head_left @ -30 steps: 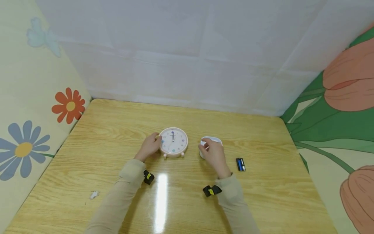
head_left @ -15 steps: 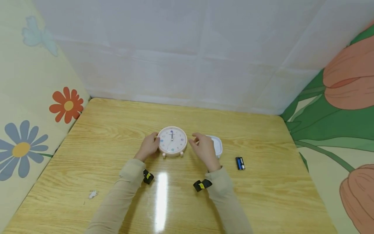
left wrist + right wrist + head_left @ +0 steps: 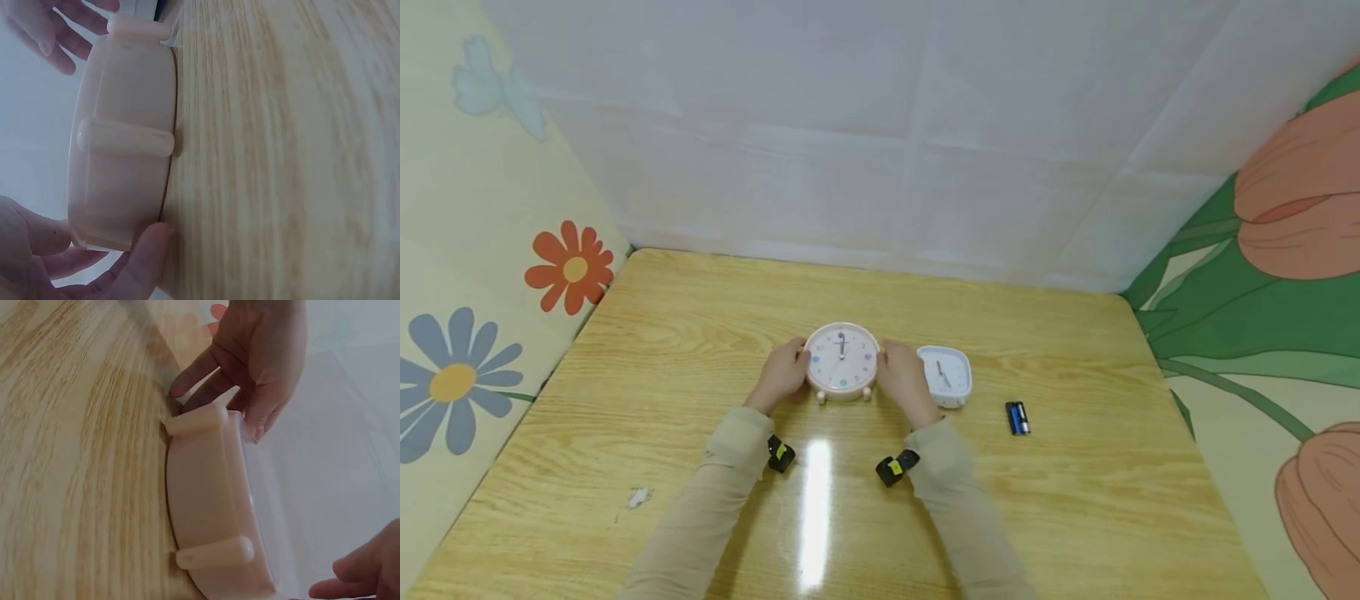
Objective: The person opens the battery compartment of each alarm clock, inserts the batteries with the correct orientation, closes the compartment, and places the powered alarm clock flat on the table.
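A round pale pink alarm clock (image 3: 842, 360) lies face up on the wooden table, its two stubby feet toward the person. The left hand (image 3: 782, 375) holds its left rim; in the left wrist view that hand's thumb and fingers (image 3: 50, 234) curl around the clock's edge. At the right rim is the right hand (image 3: 904, 377), its fingertips at the clock in the head view. Both wrist views show the right hand (image 3: 359, 569) with loosely extended fingers, close beside the rim. A smaller white square clock (image 3: 951, 377) lies just right of the right hand, partly covered by it.
Two small batteries (image 3: 1018, 418), black and blue, lie side by side at the right. A white scrap (image 3: 638, 497) sits on the table (image 3: 1075, 500) at the front left. Behind the table hangs a white cloth (image 3: 850, 167); flowered panels (image 3: 460, 250) flank it.
The right hand has moved left from over the white square clock to the pink clock's right rim, uncovering most of the square clock's face. The left hand has stayed at the left rim.
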Demonstrator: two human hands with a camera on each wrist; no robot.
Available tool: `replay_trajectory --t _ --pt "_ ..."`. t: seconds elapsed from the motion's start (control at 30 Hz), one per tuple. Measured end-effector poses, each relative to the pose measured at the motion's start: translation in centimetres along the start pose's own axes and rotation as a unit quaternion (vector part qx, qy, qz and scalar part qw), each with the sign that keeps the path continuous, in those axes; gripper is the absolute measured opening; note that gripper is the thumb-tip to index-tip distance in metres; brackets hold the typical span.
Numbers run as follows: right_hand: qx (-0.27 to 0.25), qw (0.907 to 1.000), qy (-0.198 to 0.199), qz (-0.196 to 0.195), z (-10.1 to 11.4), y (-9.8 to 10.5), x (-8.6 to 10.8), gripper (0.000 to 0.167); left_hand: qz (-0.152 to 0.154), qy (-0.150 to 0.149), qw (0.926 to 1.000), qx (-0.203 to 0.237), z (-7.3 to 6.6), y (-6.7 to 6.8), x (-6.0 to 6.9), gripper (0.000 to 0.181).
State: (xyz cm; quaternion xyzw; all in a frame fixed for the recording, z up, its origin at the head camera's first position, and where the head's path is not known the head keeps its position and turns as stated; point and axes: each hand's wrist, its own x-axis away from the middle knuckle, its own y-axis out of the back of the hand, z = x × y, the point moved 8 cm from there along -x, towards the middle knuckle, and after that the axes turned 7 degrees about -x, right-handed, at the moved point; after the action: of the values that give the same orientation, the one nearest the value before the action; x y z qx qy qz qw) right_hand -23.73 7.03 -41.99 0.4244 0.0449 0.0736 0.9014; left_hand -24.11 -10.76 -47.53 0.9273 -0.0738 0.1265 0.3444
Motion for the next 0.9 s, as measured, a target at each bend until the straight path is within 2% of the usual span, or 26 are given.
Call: replay_trajectory --t 0.13,0.37,0.5,0.7,0.9 --pt "0.01 0.9998 -0.006 -0.013 0.0 -0.5 -0.3 0.025 -0.002 0.001 1.0 0.001 -0.1 -0.1 0.2 0.041" --pt "0.004 0.9984 -0.057 -0.004 -1.1 -1.7 -0.8 0.027 -0.009 0.002 0.9999 -0.009 0.0 -0.3 0.2 0.041" --pt "-0.02 0.9968 -0.078 -0.002 -1.5 -2.0 -0.9 0.022 -0.007 0.007 0.9999 -0.004 0.1 -0.2 0.2 0.041" --pt "-0.04 0.993 -0.111 0.005 -2.0 -2.5 -1.0 0.026 -0.001 0.007 1.0 -0.006 -0.1 -0.1 0.1 0.041" --pt "-0.037 0.9926 -0.116 0.004 -1.9 -2.9 -1.1 0.026 0.0 0.016 0.9999 0.001 0.0 0.1 0.1 0.04"
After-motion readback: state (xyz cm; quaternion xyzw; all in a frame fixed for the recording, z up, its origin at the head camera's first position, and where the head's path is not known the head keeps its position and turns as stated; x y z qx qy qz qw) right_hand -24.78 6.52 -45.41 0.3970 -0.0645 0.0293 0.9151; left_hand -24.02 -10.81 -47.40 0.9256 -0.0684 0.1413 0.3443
